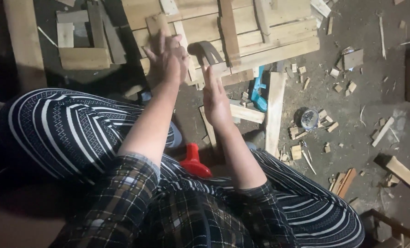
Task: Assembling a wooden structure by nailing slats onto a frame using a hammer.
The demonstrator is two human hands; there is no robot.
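My left hand (166, 57) lies on a slatted wooden panel (278, 39) on the dark floor, fingers spread over a narrow slat, with nothing seen in it. Just right of it, my right hand (215, 98) is raised upright over the panel's near edge. It grips the wooden handle of a claw hammer (206, 49). The hammer's dark curved head stands above my fingertips, close to my left hand. The handle's lower end sticks out below my palm. My striped knees frame the spot.
A red plastic cone-shaped thing (193, 161) sits between my legs. A blue tool (259, 92), a loose plank (275, 110) and a small round tin (310, 118) lie to the right among several wood offcuts. Another small wooden frame (83, 39) lies far left.
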